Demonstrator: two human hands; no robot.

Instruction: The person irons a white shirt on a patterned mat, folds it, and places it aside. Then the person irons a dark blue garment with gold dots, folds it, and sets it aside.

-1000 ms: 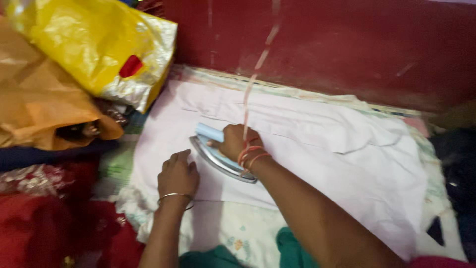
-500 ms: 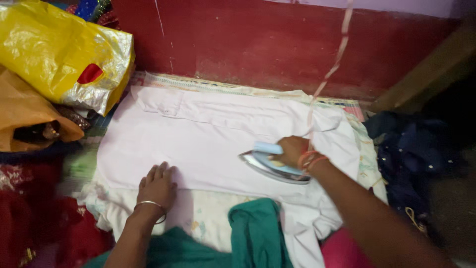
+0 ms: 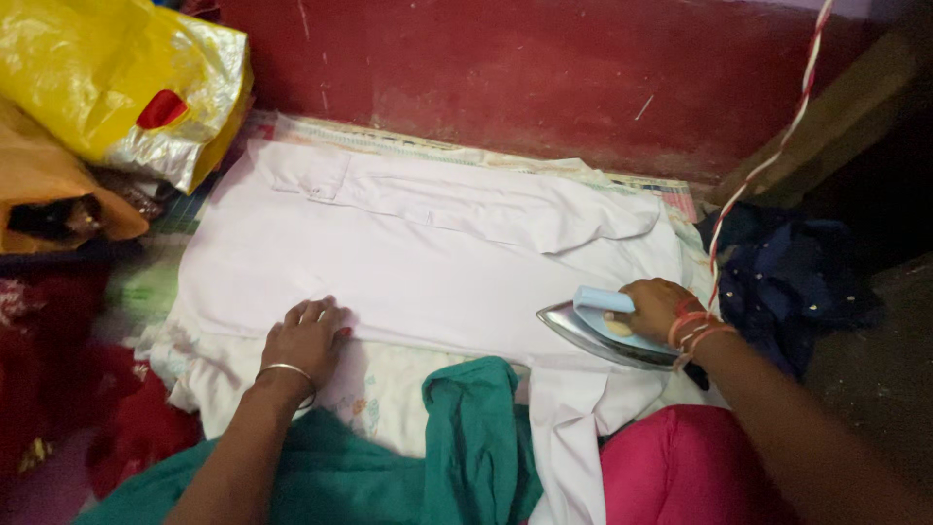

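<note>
The right hand (image 3: 653,309) is wrapped tight around the pale blue handle of an iron (image 3: 601,332), which sits flat on the near right part of a white shirt (image 3: 428,262), its pointed nose aimed left across the cloth. The left hand (image 3: 306,335) lies palm down on the shirt's near left edge, fingers together and flat, likely to keep the fabric taut and stop it sliding under the iron. The shirt is spread over a pale padded cloth (image 3: 379,394) on the floor, which gives a smooth base. The striped cord (image 3: 768,165) rises up and away to the right, clear of the fabric. A yellow bag (image 3: 107,78) sits off to the far left
</note>
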